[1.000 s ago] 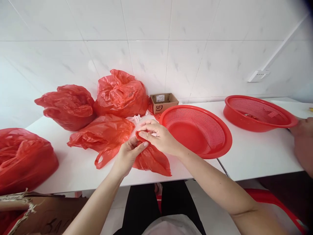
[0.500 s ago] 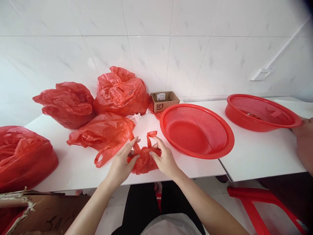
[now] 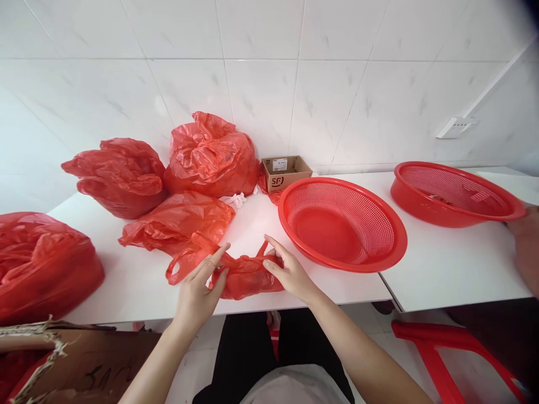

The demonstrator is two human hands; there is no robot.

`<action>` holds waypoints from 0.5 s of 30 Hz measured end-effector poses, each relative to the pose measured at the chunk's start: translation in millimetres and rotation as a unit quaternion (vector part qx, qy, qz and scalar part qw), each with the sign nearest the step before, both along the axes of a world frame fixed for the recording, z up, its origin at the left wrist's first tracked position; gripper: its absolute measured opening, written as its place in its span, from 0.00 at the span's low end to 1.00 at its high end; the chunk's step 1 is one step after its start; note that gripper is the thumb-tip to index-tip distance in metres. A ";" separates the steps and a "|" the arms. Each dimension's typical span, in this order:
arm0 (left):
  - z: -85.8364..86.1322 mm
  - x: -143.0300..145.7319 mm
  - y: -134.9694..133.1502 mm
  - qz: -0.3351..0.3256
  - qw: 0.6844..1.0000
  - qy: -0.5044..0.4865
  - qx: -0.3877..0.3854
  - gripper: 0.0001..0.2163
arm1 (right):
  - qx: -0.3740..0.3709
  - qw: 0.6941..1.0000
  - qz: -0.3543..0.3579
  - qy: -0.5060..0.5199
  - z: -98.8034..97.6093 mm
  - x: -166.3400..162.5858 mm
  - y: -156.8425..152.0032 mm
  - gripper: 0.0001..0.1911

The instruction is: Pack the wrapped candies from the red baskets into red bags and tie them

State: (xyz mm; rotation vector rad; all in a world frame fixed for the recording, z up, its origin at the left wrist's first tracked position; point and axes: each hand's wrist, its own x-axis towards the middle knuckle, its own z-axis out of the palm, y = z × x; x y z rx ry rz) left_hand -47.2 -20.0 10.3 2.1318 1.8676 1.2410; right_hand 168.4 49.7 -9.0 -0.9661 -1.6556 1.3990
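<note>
A small red plastic bag (image 3: pixel 248 279) with something bundled inside lies at the table's front edge, between my two hands. My left hand (image 3: pixel 200 289) grips its left end, thumb in front and fingers behind. At the right end, my right hand (image 3: pixel 292 275) holds the bag, with the index finger reaching up beside a handle loop (image 3: pixel 263 248). What the bag contains cannot be made out through the plastic. Just behind my left hand is a flattened red plastic bag (image 3: pixel 185 219), its handle close to my wrist.
A red perforated basket (image 3: pixel 328 233) stands to the right; another basket (image 3: pixel 421 207) is beyond, near a co-worker's hand (image 3: pixel 524 241). Full red bags (image 3: pixel 213 163) (image 3: pixel 122 179) (image 3: pixel 46 269) occupy the left. A small carton (image 3: pixel 280 180) sits by the wall; a torn cardboard box (image 3: pixel 105 365) is below left.
My hands have moved apart along the small bag, which now looks wider and flatter. The right handle loop has shifted, and the left one lies over toward the flattened bag.
</note>
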 end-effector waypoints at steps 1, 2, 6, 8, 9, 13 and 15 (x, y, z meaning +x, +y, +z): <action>0.8 1.6 -0.3 0.000 1.000 -0.017 -0.002 0.22 | -0.036 0.999 0.008 0.010 -0.8 -0.4 1.6 0.31; 1.2 3.5 -0.6 -0.002 0.999 -0.032 -0.003 0.23 | -0.067 0.998 0.006 0.019 -2.1 -1.6 3.4 0.30; -1.5 12.6 -3.5 -0.009 0.997 -0.080 -0.020 0.25 | -0.151 0.986 -0.026 0.061 -5.7 -12.3 9.8 0.27; -2.5 16.1 -4.9 -0.028 0.991 -0.122 -0.039 0.27 | -0.153 0.984 -0.021 0.094 -0.2 -18.7 11.1 0.28; -2.0 17.4 -5.3 -0.045 0.987 -0.150 -0.046 0.28 | -0.138 0.984 -0.020 0.108 5.5 -21.6 11.1 0.29; 9.5 22.1 -2.8 -0.123 0.953 -0.274 -0.035 0.29 | -0.026 0.989 0.004 0.143 43.9 -30.3 10.1 0.27; 18.3 24.6 1.0 -0.136 0.943 -0.302 -0.026 0.29 | 0.032 0.985 0.045 0.161 64.0 -34.0 10.9 0.25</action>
